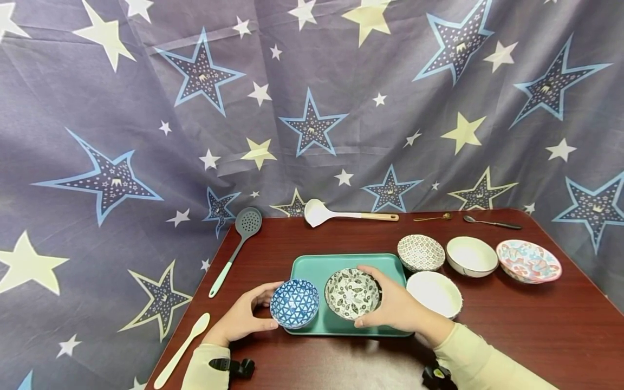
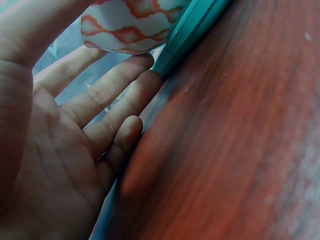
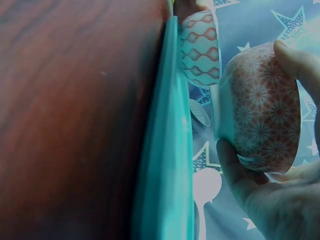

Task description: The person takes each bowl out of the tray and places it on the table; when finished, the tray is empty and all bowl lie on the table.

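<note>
1. Star-printed cloth (image 1: 273,70) hung behind the brown table (image 1: 487,325).
2. Green tray (image 1: 319,264) lay on the table.
3. White ladle (image 1: 319,213) lay behind the tray; grey strainer (image 1: 248,222) lay to its left.
4. Right hand (image 1: 395,303) gripped the leaf-patterned bowl (image 1: 352,294) between thumb and fingers, held above the tray, apart from it.
5. Left hand (image 1: 246,314) held the smaller blue bowl (image 1: 294,303), thumb and fingers about its left side, at the tray's left end; could not tell whether its base touched.
6. Gold spoon (image 1: 433,218) lay near the table's back edge.
</note>
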